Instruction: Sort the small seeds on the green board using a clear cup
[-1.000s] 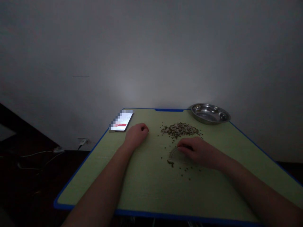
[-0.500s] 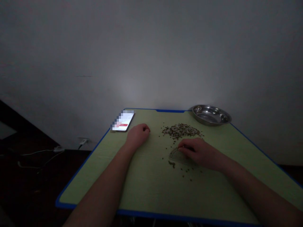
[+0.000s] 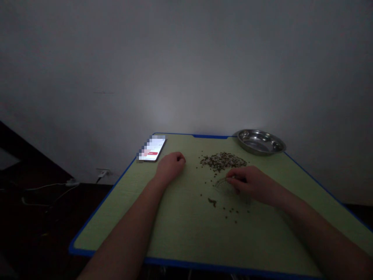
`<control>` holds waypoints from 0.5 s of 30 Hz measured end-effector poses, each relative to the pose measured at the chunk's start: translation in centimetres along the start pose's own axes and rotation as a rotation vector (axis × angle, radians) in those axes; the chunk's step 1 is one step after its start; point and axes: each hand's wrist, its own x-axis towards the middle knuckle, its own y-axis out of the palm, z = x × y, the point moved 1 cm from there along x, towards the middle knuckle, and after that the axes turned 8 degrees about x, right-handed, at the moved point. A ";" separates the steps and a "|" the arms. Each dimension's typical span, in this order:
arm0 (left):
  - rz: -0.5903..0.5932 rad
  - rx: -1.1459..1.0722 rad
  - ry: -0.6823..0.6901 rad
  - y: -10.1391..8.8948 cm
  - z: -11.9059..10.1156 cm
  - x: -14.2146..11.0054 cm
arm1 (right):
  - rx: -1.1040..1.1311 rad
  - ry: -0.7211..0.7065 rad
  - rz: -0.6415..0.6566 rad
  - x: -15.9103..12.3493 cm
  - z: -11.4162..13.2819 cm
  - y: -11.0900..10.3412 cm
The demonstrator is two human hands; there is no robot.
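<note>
My left hand (image 3: 170, 167) rests on the table as a loose fist, left of a pile of small dark beans mixed with white grains (image 3: 223, 161). Nothing shows in its curled fingers. Just in front of the pile, my right hand (image 3: 249, 182) pinches a see-through piece with a curved edge (image 3: 220, 182) between thumb and fingertips. Its full shape is hard to make out, and the hand covers part of it. A small cluster of dark beans (image 3: 212, 202) lies below it, with several loose beans (image 3: 231, 211) scattered nearer to me.
A shallow steel basin (image 3: 260, 142) stands at the table's far right corner. A lit phone (image 3: 154, 149) lies at the far left edge. The light green table (image 3: 175, 237) has a blue rim and meets a grey wall. White cables (image 3: 58, 186) run along the floor at left.
My right hand has moved slightly right and away from me with the see-through piece, which now sits tilted, farther from the bean cluster. My left hand has stayed in place.
</note>
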 end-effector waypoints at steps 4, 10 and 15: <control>-0.002 -0.007 0.005 0.0 0.0 0.0 | 0.053 0.021 -0.035 0.0 -0.3 -0.4; -0.009 -0.001 0.005 0.1 0.0 0.0 | 0.052 -0.009 0.014 0.1 0.0 0.2; -0.001 -0.005 0.009 0.1 0.0 0.0 | -0.034 -0.058 0.022 0.2 0.0 0.6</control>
